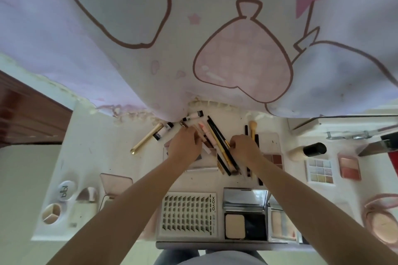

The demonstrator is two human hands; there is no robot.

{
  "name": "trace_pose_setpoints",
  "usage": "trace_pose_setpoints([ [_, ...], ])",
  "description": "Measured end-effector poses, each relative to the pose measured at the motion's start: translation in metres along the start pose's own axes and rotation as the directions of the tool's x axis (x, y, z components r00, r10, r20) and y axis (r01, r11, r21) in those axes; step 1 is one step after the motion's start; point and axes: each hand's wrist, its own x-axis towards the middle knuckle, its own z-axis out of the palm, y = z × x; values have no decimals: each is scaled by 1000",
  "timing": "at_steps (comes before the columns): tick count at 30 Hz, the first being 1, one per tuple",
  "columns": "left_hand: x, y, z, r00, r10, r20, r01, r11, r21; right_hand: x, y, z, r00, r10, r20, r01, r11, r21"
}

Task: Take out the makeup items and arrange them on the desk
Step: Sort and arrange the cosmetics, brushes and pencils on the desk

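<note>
- single head view, looks steeply down on the desk from above its near edge
- close range
- faces the curtain behind desk

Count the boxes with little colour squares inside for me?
3. A brown-red palette beside the right wrist, a pastel palette further right, and a pink palette rightmost. The arms may hide more.
</note>
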Motion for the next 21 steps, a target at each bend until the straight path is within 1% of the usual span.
trace_pose_setpoints([
  [3,-6,-6,0,1000,14,3,-14,1000,28,0,-2,0,999,49,0,-49,997,-54],
  [5,-10,-10,0,999,26,26,-27,999,47,-1,-6,-1,997,73,27,-69,990,-120],
  [7,-13,-11,-2,998,28,52,-31,998,52,-2,-9,-4,994,110,29,-104,983,-151],
  [9,-14,-11,-4,997,45,65,-48,998,47,-6,-8,-14,989,143,-30,-146,978,-149],
  [10,-13,-11,-5,996,59,72,-62,997,47,-9,-6,-22,986,145,-85,-157,973,-166],
  [12,-12,-9,-8,992,87,89,-92,994,50,-15,-1,-44,975,95,-201,-148,953,-265],
  [14,-11,-8,-9,987,117,110,-123,991,48,-22,5,-72,974,9,-228,-84,943,-321],
  [16,-9,-7,-10,982,144,121,-153,986,62,-30,8,-99,978,-60,-200,-7,948,-318],
  [18,-7,-3,-8,975,173,142,-185,979,79,-35,10,-117,984,-106,-142,52,940,-338],
  [20,-6,3,-6,963,194,185,-213,973,93,-33,8,-121,992,-117,-48,91,927,-363],
  [21,-6,6,-5,958,199,209,-222,970,96,-29,6,-119,995,-95,23,97,924,-371],
])
